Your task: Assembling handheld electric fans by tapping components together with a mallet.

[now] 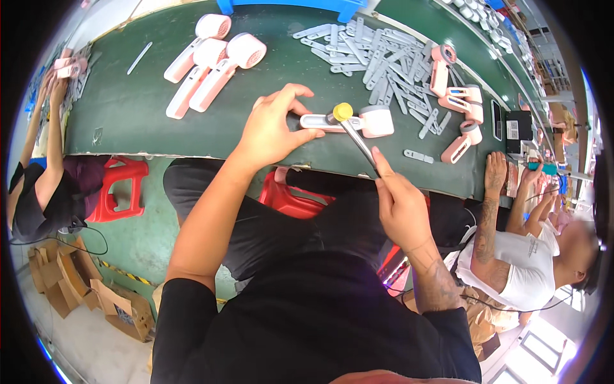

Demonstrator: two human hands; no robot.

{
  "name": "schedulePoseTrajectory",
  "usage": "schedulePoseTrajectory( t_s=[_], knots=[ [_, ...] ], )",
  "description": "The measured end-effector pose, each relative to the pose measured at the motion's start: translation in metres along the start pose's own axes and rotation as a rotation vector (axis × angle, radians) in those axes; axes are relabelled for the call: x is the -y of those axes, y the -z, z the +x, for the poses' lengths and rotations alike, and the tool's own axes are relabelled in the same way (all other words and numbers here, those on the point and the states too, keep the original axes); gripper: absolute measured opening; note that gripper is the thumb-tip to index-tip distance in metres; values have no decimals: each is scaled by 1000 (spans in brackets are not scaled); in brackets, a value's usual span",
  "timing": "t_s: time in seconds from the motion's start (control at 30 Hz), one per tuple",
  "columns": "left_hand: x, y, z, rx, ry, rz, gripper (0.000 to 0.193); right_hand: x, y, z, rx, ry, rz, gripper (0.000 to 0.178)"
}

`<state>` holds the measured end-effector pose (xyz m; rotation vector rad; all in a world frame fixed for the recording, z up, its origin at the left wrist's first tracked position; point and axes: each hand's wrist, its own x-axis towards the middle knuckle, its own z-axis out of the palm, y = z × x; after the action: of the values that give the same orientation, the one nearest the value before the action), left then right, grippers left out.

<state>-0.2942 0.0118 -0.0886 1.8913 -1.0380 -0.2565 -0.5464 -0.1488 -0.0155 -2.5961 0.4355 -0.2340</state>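
A pink and white handheld fan lies on the green table in front of me, its long handle pointing left. My left hand grips the handle's end, thumb along the near edge and fingers curled over the far side. Wrapped around the shaft of a hammer, my right hand comes in from the lower right. The hammer's yellow head is over the fan's handle, close to the round head; whether it touches, I cannot tell.
Several finished-looking pink fans lie at the far left. Grey strips are heaped at the back, with pink handle shells to their right. One loose strip lies near my right hand. Co-workers sit at both sides; one's hand rests on the table.
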Motion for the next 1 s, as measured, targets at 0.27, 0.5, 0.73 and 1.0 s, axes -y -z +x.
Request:
schedulePoseTrajectory(
  t_s=[0.27, 0.5, 0.73, 1.0],
  knots=[
    [-31, -19, 4, -103, -286, 205, 51, -87, 51, 43, -356, -312, 249, 67],
    [-4, 6, -9, -225, -326, 539, 28, -262, 142, 59, -449, -440, -48, 67],
    [87, 102, -32, -487, -204, 1022, 33, -301, 108, 46, -397, -507, 330, 49],
    [-78, -61, 31, -171, -491, 348, 16, -235, 105, -33, -732, -588, 672, 48]
  ],
)
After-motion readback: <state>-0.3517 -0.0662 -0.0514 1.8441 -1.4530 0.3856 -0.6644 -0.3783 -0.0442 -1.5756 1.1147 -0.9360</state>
